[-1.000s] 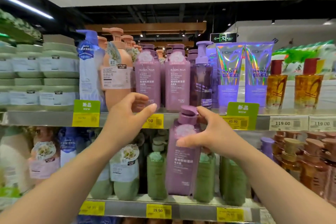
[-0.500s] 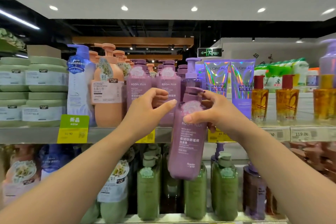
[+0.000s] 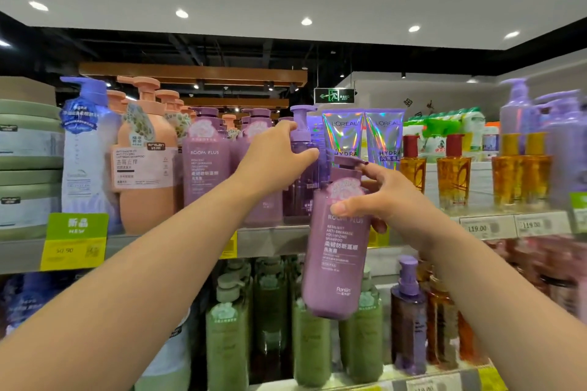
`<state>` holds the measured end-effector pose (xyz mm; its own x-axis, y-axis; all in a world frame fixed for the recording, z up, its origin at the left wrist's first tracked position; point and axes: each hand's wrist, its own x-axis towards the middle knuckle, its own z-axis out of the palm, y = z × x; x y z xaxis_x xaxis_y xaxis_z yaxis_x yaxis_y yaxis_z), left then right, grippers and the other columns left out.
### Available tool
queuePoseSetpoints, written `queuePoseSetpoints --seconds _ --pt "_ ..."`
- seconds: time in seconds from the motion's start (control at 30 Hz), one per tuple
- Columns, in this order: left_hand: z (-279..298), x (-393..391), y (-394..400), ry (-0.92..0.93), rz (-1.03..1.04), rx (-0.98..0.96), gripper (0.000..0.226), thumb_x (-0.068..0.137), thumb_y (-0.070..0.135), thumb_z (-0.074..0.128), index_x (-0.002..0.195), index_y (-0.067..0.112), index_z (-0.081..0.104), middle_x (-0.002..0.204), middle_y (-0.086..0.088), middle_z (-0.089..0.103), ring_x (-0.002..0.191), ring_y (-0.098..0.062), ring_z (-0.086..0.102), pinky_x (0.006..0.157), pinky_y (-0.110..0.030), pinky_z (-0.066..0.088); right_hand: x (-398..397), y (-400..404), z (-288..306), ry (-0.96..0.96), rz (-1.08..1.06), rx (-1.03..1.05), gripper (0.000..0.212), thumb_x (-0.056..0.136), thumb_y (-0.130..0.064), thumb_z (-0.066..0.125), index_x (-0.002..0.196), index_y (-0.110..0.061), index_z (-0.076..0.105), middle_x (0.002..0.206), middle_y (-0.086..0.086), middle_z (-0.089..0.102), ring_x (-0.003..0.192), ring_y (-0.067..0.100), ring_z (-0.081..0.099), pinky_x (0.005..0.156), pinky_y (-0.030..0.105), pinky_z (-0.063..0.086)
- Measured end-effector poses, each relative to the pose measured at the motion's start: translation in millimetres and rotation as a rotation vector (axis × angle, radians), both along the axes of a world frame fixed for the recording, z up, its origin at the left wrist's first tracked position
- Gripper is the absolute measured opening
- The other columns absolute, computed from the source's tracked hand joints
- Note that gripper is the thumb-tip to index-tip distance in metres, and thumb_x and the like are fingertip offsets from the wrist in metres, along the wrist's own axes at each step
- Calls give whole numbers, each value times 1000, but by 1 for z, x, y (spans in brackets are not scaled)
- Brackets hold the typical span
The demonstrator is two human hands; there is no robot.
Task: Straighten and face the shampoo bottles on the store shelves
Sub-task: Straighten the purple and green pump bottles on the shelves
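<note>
Right hand (image 3: pixel 386 197) grasps one mauve shampoo bottle (image 3: pixel 336 251), lifted off the shelf (image 3: pixel 273 238). Left hand (image 3: pixel 274 165) clasps one dark purple pump bottle (image 3: pixel 301 168). Two L'Oréal tubes (image 3: pixel 344 133) behind.

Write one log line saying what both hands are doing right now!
left hand: grips dark purple pump bottle on upper shelf | right hand: holds mauve Room Plus bottle in air, label forward | stage: not yet shelved

The held purple bottle (image 3: pixel 336 251) reads "ROOM PLUS", "ANTI-BREAKAGE VOLUMIZING SHAMPOO" and "Ponlin"; the shelved purple bottle (image 3: pixel 205 174) reads "ROOM PLUS"; two holographic tubes (image 3: pixel 344 136) read "L'OREAL" and "HYDRA"; price tags (image 3: pixel 478 228) read "119.00"; a green ceiling sign (image 3: pixel 334 95) reads "EXIT"
</note>
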<state>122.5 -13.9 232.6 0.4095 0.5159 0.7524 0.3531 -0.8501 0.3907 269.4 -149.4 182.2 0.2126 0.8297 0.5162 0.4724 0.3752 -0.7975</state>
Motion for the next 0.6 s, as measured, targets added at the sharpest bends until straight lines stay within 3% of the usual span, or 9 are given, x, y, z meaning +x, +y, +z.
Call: queuePoseSetpoints --seconds 0.07,0.17,0.23,0.33,0.43,0.6 --pt "5 12 3 49 35 15 64 84 41 65 138 19 40 116 -4 65 88 -27 68 78 -39 56 6 -4 -1 6 -2 6 66 45 -38 88 106 -26 67 86 -3 76 61 14 59 38 23 34" --pt "10 26 3 194 156 144 74 88 39 61 150 24 22 112 -12 68 97 -34 64 76 -33 50 12 -12 0 91 31 3 59 50 -16 87 105 -20 65 72 -8 74 53 7 62 37 16 37" --pt "13 33 3 244 176 144 76 90 41 58 152 27 16 106 -12 70 86 -32 67 77 -36 55 16 -16 1 105 17 -8 53 54 -14 82 104 -20 65 69 -10 73 50 4 62 37 14 37" --pt "14 43 10 302 224 134 70 90 51 56 148 28 25 94 -8 70 82 -29 70 74 -35 55 23 -17 1 37 -53 -21 60 53 -24 86 110 -20 66 87 -1 75 57 7 63 39 17 35" --pt "12 48 16 355 341 201 63 87 58 57 135 20 43 110 -14 65 107 -35 59 75 -38 46 29 -19 1 24 -89 -22 61 53 -27 86 111 -22 66 87 -2 74 59 8 63 40 19 35" --pt "1 44 12 272 394 237 62 78 59 66 130 30 47 119 -15 55 102 -39 58 73 -42 47 34 -20 2 9 -92 -13 60 54 -29 86 111 -26 65 85 -7 75 59 7 64 40 19 36"
